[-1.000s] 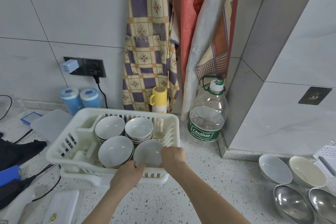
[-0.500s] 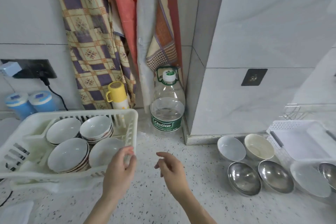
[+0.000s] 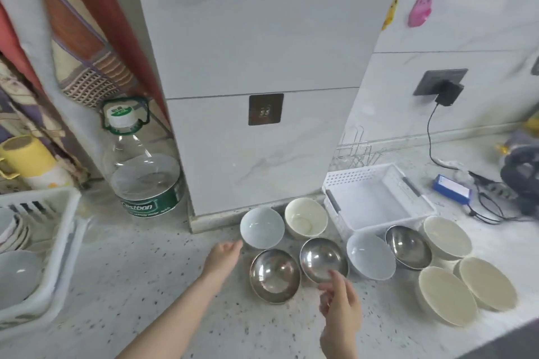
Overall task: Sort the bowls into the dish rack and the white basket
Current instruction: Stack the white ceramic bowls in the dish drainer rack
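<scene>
Several bowls stand on the speckled counter: a pale blue bowl (image 3: 262, 231), a cream bowl (image 3: 305, 221), two steel bowls (image 3: 274, 274) (image 3: 323, 259), another blue bowl (image 3: 369, 260), a third steel bowl (image 3: 408, 246) and cream bowls (image 3: 447, 294) at the right. The white basket (image 3: 379, 198) sits empty behind them. The white dish rack (image 3: 58, 236) at the left edge holds stacked bowls. My left hand (image 3: 223, 256) reaches with relaxed fingers toward the pale blue bowl, holding nothing. My right hand (image 3: 339, 303) hovers with loosely bent fingers just in front of the middle steel bowl, empty.
A large water bottle (image 3: 143, 166) stands by the wall corner. A yellow cup (image 3: 27, 157) sits behind the rack. A wire rack (image 3: 357, 151), a blue box (image 3: 452, 191), cables and a dark bundle (image 3: 522, 175) lie at the right. Aprons hang at the upper left.
The view has swung right from the dish rack to the loose bowls. Both hands let go of the bowl in the rack and moved right, now near the blue and steel bowls.
</scene>
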{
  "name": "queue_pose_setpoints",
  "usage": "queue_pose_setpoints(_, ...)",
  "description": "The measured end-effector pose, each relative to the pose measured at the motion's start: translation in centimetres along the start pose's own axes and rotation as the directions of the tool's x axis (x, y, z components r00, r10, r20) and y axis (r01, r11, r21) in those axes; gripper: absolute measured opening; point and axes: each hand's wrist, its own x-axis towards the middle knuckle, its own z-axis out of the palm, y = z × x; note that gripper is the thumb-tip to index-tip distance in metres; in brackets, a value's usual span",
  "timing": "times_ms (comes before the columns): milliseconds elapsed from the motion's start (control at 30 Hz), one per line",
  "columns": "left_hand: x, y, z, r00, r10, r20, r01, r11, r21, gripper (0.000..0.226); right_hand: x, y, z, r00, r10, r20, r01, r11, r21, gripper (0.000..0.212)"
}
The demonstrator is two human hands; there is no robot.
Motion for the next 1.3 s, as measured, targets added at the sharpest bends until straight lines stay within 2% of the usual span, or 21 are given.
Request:
queue_pose_setpoints(67, 1.5, 0.6, 1.8, 0.998, -0.054, -0.015, 0.054, 0.999, 0.003, 0.031, 2.4, -0.4, -2.4, 0.978, 0.148, -0.15, -0.138, 0.988, 0.075, 0.015)
queue_pose_setpoints(100, 2.2, 0.8, 2.5, 0.997, -0.079, -0.02, 0.079, 0.997, -0.013, 0.033, 3.3, -0.5, -3.3, 0.961, 0.217, -0.171, -0.207, 0.975, 0.077, 0.016)
queue_pose_setpoints(200, 3.7, 0.8, 4.0, 0.99, -0.133, -0.038, 0.132, 0.99, -0.046, 0.028, 5.4, -0.6, -5.4, 0.922, 0.361, -0.142, -0.357, 0.932, 0.056, 0.028)
queue_pose_setpoints(300, 4.2, 0.6, 4.8, 0.986, -0.156, -0.057, 0.154, 0.987, -0.043, 0.014, 7.1, -0.6, -6.7, 0.904, 0.403, -0.144, -0.402, 0.915, 0.039, 0.035)
queue_pose_setpoints(567, 4.1, 0.7, 3.9, 0.979, -0.134, -0.154, 0.115, 0.985, -0.127, 0.018, 10.1, -1.9, -7.2, 0.911, 0.379, -0.161, -0.398, 0.912, -0.103, 0.029)
queue_pose_setpoints(700, 3.0, 0.3, 2.0, 0.967, -0.144, -0.208, 0.121, 0.985, -0.121, 0.016, 10.6, -2.3, -7.2, 0.897, 0.412, -0.161, -0.43, 0.897, -0.104, 0.028)
queue_pose_setpoints(867, 1.6, -0.4, 0.2, 0.968, -0.154, -0.196, 0.118, 0.976, -0.182, 0.015, 10.2, -2.9, -6.5, 0.868, 0.453, -0.203, -0.459, 0.888, 0.019, 0.004)
queue_pose_setpoints(1100, -1.5, 0.0, -1.6, 0.98, -0.129, -0.151, 0.089, 0.965, -0.245, 0.011, 6.9, -2.5, -5.5, 0.84, 0.41, -0.355, -0.369, 0.912, 0.178, 0.012)
queue_pose_setpoints(1300, -3.9, 0.3, -6.0, 0.995, -0.06, -0.082, 0.034, 0.957, -0.29, 0.014, 1.9, -2.6, -3.3, 0.884, 0.284, -0.37, -0.206, 0.95, 0.235, 0.013)
